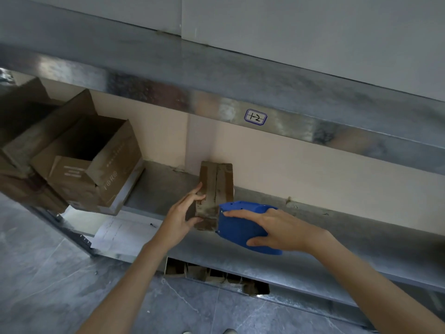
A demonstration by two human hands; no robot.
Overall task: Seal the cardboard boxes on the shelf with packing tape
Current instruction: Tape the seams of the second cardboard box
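One small cardboard box (216, 186) stands on the metal shelf (325, 235), directly below the handwritten label (255, 117) and a little to its left. It is narrow and brown, with its long side running away from the camera. Its top flaps are closed and meet in a dark seam along the length. A slightly glossy strip lies on the top just left of that seam, the near end looks scuffed and dusty, and faint print marks the far right corner.

The left hand (183, 218), below and left of the label, holds the box: the fingers lie against its left side and the thumb presses on its near end. The right hand (277, 227), straight below the label, is clamped round a blue tape dispenser (238, 229), with the index finger stretched along its top edge and the thumb against its side. The dispenser's front end touches the box's near right corner.

Far left of the label, several larger cardboard boxes (96, 165) sit tilted with their flaps open. A sheet of paper (120, 232) lies below and left of the label, on the shelf's front edge.
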